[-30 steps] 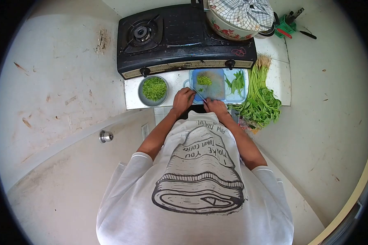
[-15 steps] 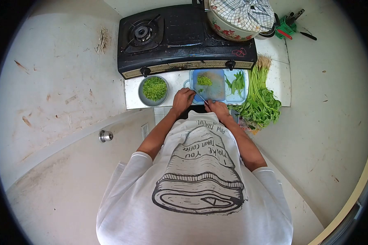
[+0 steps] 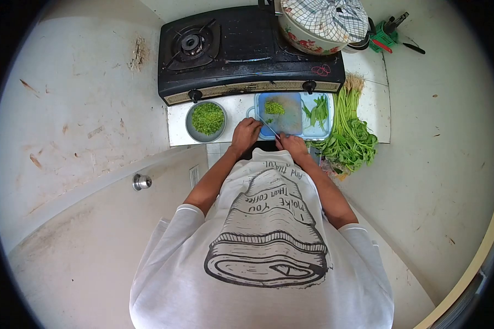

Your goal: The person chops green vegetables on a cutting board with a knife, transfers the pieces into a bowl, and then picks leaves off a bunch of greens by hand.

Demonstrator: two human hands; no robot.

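Note:
My right hand [image 3: 293, 146] is closed around the handle of a knife [image 3: 269, 128], whose blade points up and left over the blue cutting board [image 3: 292, 122]. At the board's lower left edge, by the blade, my left hand [image 3: 247, 133] has its fingers curled together; what they hold, if anything, is too small to make out. A small heap of chopped greens [image 3: 274, 107] lies on the board, with a few bits nearer the blade. Whole green leaves [image 3: 317, 112] rest in the light blue tray [image 3: 330, 125] beneath and beside the board.
Left of the tray stands a grey bowl [image 3: 189, 131] of chopped greens. A bunch of leafy stalks [image 3: 350, 123] lies to the right. Behind are a black gas stove [image 3: 247, 66], a cloth-covered pot [image 3: 313, 43] and a green basket [image 3: 383, 39] with utensils.
The knife blade has shifted very slightly beside my left fingers. Both hands stay in nearly the same place, and the greens look the same.

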